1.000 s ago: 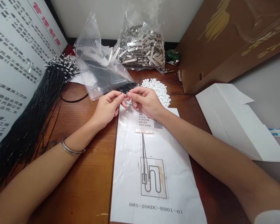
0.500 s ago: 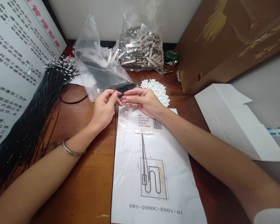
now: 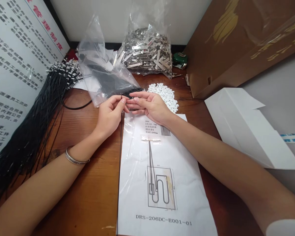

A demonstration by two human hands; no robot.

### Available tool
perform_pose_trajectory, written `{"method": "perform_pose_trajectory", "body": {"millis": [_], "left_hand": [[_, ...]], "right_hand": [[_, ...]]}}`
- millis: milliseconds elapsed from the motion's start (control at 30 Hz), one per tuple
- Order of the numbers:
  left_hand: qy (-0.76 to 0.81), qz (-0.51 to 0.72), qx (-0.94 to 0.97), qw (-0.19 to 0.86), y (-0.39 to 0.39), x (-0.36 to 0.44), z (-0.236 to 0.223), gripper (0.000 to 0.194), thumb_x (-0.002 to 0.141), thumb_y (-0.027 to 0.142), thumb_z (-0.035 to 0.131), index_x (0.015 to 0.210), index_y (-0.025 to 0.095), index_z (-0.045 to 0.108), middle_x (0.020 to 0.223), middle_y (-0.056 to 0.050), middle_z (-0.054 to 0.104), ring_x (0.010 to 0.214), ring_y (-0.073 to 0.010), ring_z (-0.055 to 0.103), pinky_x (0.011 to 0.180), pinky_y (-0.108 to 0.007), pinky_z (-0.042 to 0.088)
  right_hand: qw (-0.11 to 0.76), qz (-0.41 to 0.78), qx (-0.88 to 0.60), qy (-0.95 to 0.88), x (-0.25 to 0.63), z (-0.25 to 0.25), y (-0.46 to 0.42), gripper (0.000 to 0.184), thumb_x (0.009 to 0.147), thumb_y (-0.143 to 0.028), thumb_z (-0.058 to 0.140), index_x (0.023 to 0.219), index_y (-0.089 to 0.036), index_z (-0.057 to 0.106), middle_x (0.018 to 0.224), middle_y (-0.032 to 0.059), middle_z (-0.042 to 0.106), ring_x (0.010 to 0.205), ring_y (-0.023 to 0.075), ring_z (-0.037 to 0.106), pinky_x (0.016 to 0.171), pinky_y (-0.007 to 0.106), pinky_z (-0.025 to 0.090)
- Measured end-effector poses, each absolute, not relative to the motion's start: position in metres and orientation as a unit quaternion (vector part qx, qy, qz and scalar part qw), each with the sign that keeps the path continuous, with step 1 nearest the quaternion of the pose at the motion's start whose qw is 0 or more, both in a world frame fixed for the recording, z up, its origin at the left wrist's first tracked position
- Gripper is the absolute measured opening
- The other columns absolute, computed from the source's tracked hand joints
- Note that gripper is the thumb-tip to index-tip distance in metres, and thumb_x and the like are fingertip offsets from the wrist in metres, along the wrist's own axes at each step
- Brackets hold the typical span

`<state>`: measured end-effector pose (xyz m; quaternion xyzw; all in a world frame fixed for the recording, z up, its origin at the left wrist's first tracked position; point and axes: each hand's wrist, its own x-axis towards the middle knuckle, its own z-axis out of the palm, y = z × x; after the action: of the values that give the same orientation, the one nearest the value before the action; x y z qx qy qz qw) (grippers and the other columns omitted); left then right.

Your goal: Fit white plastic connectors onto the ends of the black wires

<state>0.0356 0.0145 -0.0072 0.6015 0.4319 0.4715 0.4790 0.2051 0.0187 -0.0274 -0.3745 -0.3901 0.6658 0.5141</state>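
Observation:
My left hand (image 3: pixel 111 114) is closed in a pinch on a thin black wire (image 3: pixel 120 141), which hangs down along the left edge of the printed sheet. Fingertip to fingertip with it, my right hand (image 3: pixel 153 106) has its thumb pressed toward its fingers; whatever lies between them is too small to make out. Just behind the hands, the ends of a bundle of black wires (image 3: pixel 137 89) stick out of a clear plastic bag (image 3: pixel 95 62). A pile of small white pieces (image 3: pixel 164 95) lies beyond my right hand. Below the hands is the printed drawing sheet (image 3: pixel 135 190).
A clear bag of flat metal strips (image 3: pixel 147 52) stands at the back, beside a green object (image 3: pixel 180 60). Many black wires with white ends (image 3: pixel 31 127) lie on the left, against a printed board (image 3: pixel 12 65). A brown box (image 3: pixel 226 46) and folded white card (image 3: pixel 245 127) are right.
The right thumb has drawn back from the left fingertips and now presses toward its own fingers. My left hand stays almost in place, still pinching the wire.

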Motion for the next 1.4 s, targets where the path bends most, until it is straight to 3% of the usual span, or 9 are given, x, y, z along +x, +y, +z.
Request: {"method": "perform_pose_trajectory", "body": {"millis": [233, 433, 667, 900, 1100, 1267, 1400], "left_hand": [[0.429, 0.465, 0.593, 0.499, 0.014, 0.036, -0.007, 0.012, 0.091, 0.026, 0.061, 0.084, 0.017, 0.065, 0.059, 0.002, 0.064, 0.039, -0.0058, 0.044, 0.039, -0.020, 0.034], [0.429, 0.453, 0.598, 0.503, 0.015, 0.035, -0.009, 0.012, 0.090, 0.024, 0.061, 0.081, 0.017, 0.062, 0.060, 0.002, 0.064, 0.039, -0.0052, 0.043, 0.039, -0.019, 0.034], [0.431, 0.449, 0.601, 0.502, 0.015, 0.036, -0.008, 0.014, 0.093, 0.024, 0.058, 0.082, 0.017, 0.064, 0.059, 0.002, 0.064, 0.040, -0.0053, 0.045, 0.039, -0.018, 0.036], [0.434, 0.464, 0.589, 0.499, 0.015, 0.036, -0.007, 0.016, 0.094, 0.025, 0.059, 0.081, 0.018, 0.065, 0.050, 0.003, 0.060, 0.042, -0.0080, 0.051, 0.043, -0.019, 0.039], [0.427, 0.422, 0.561, 0.570, 0.017, 0.034, -0.006, 0.018, 0.094, 0.034, 0.059, 0.085, 0.020, 0.065, 0.035, 0.008, 0.045, 0.026, -0.0075, 0.036, 0.029, -0.020, 0.025], [0.426, 0.384, 0.484, 0.661, 0.023, 0.030, 0.000, 0.016, 0.094, 0.028, 0.056, 0.085, 0.018, 0.066, 0.033, 0.010, 0.036, 0.024, -0.0055, 0.024, 0.027, -0.018, 0.018], [0.423, 0.391, 0.495, 0.650, 0.024, 0.030, -0.001, 0.014, 0.091, 0.031, 0.061, 0.088, 0.018, 0.066, 0.036, 0.008, 0.044, 0.026, -0.0066, 0.034, 0.028, -0.017, 0.025]], "right_hand": [[0.516, 0.654, -0.384, -0.397, 0.204, -0.024, 0.018, 0.039, 0.061, -0.045, 0.090, 0.077, -0.015, 0.071, 0.073, 0.0034, 0.076, 0.061, 0.0123, 0.072, 0.052, 0.019, 0.057], [0.517, 0.657, -0.377, -0.399, 0.205, -0.023, 0.017, 0.039, 0.061, -0.044, 0.090, 0.077, -0.014, 0.073, 0.073, 0.0051, 0.075, 0.058, 0.0120, 0.070, 0.042, 0.017, 0.044], [0.515, 0.664, -0.356, -0.408, 0.208, -0.025, 0.016, 0.034, 0.058, -0.030, 0.091, 0.084, -0.015, 0.075, 0.084, 0.0063, 0.078, 0.068, 0.0156, 0.073, 0.048, 0.020, 0.048], [0.522, 0.652, -0.364, -0.412, 0.205, -0.025, 0.017, 0.033, 0.061, -0.037, 0.091, 0.081, -0.016, 0.075, 0.079, 0.0040, 0.077, 0.059, 0.0114, 0.069, 0.043, 0.018, 0.044], [0.522, 0.643, -0.371, -0.419, 0.206, -0.026, 0.017, 0.037, 0.062, -0.045, 0.089, 0.078, -0.016, 0.073, 0.076, 0.0031, 0.076, 0.055, 0.0085, 0.065, 0.043, 0.017, 0.044], [0.519, 0.651, -0.357, -0.423, 0.206, -0.024, 0.016, 0.030, 0.062, -0.035, 0.088, 0.079, -0.017, 0.071, 0.078, 0.0027, 0.075, 0.057, 0.0099, 0.067, 0.044, 0.018, 0.045], [0.519, 0.652, -0.356, -0.423, 0.208, -0.025, 0.016, 0.027, 0.062, -0.030, 0.086, 0.079, -0.017, 0.069, 0.077, 0.0017, 0.074, 0.056, 0.0099, 0.065, 0.045, 0.020, 0.045]]}}
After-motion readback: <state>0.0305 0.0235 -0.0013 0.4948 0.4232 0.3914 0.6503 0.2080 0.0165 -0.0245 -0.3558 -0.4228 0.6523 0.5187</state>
